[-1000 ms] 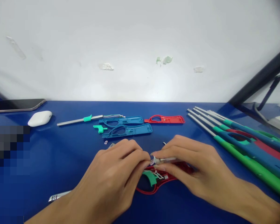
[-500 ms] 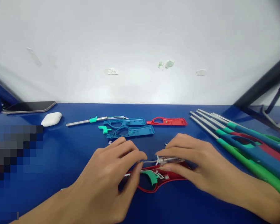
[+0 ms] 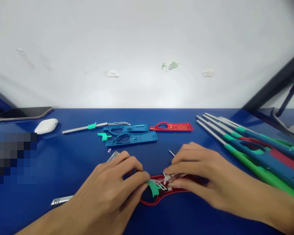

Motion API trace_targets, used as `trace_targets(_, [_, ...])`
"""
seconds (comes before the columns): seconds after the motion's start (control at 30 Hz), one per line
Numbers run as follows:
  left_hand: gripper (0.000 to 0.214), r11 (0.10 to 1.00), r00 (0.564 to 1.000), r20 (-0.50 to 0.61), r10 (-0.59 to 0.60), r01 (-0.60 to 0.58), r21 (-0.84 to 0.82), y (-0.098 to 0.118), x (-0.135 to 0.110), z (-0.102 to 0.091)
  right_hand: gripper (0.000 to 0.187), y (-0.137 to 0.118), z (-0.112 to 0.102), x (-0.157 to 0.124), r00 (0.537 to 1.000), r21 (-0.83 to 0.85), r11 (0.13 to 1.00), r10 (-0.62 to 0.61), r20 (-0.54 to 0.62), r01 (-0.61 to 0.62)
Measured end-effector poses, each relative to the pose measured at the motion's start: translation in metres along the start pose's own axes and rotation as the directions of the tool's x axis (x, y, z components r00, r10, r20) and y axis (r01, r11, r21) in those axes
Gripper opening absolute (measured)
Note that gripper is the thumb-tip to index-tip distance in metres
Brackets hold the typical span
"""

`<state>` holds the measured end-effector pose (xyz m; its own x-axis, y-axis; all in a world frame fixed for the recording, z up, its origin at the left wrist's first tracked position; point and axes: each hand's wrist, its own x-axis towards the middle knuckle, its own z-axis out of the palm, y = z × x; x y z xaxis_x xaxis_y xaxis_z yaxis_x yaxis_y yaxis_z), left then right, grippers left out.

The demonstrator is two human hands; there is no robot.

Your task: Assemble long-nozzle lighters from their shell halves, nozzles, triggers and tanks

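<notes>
A red lighter shell (image 3: 161, 194) with a green trigger (image 3: 152, 188) lies on the blue table (image 3: 63, 163) in front of me. My right hand (image 3: 201, 173) pinches a clear fuel tube (image 3: 173, 177) and presses it down into the shell. My left hand (image 3: 117, 186) is closed, its fingertips pinched at the shell's left end by the trigger and thin white wires. A metal nozzle rod (image 3: 62, 199) sticks out from under my left hand.
Two blue shell halves (image 3: 131, 137), a red shell half (image 3: 172, 126), a loose green trigger (image 3: 103, 136) and a metal rod with green collar (image 3: 88, 126) lie further back. Several assembled long lighters (image 3: 254, 147) lie at right. A phone (image 3: 22, 112) and white case (image 3: 46, 126) sit far left.
Both hands have come down: the clear tube, held above the red shell before, now sits low in it. My left fingertips have closed in on the trigger end.
</notes>
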<state>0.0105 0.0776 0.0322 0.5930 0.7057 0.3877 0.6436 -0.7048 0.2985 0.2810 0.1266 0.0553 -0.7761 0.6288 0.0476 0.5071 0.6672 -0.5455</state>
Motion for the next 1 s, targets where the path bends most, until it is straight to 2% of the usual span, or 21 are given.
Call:
trace_targets(0.17, [0.02,0.998,0.998,-0.029,0.053,-0.053,0.023,0.003,0.001,-0.001,0.02,-0.001,-0.003,-0.002,0.998,-0.016,1.0,-0.011,0.065,0.012])
trace_targets(0.3, [0.016,0.997,0.994,-0.086,0.068,-0.065,0.047,0.007,0.003,-0.001,0.022,-0.001,-0.004,-0.003,0.996,-0.036,0.999,-0.029,0.086,0.032])
trace_targets(0.4, [0.015,0.993,0.994,-0.076,0.083,-0.076,0.095,0.008,0.004,0.0,0.025,0.0,-0.004,-0.004,0.995,-0.066,0.997,-0.033,0.099,0.04])
trace_targets(0.6, [0.02,0.991,0.992,-0.085,0.092,-0.083,0.105,0.008,0.006,0.0,0.042,0.002,-0.008,-0.005,0.99,-0.138,0.989,-0.039,0.132,0.057])
trace_targets(0.87, [0.025,0.989,0.994,-0.069,0.09,-0.081,0.126,0.009,0.005,0.001,0.036,0.0,-0.01,-0.007,0.989,-0.17,0.985,-0.012,0.144,0.037])
trace_targets(1.0, [0.025,0.99,0.991,-0.099,0.092,-0.08,0.12,0.01,0.006,0.001,0.031,-0.002,-0.008,-0.007,0.989,-0.165,0.986,-0.009,0.148,0.034])
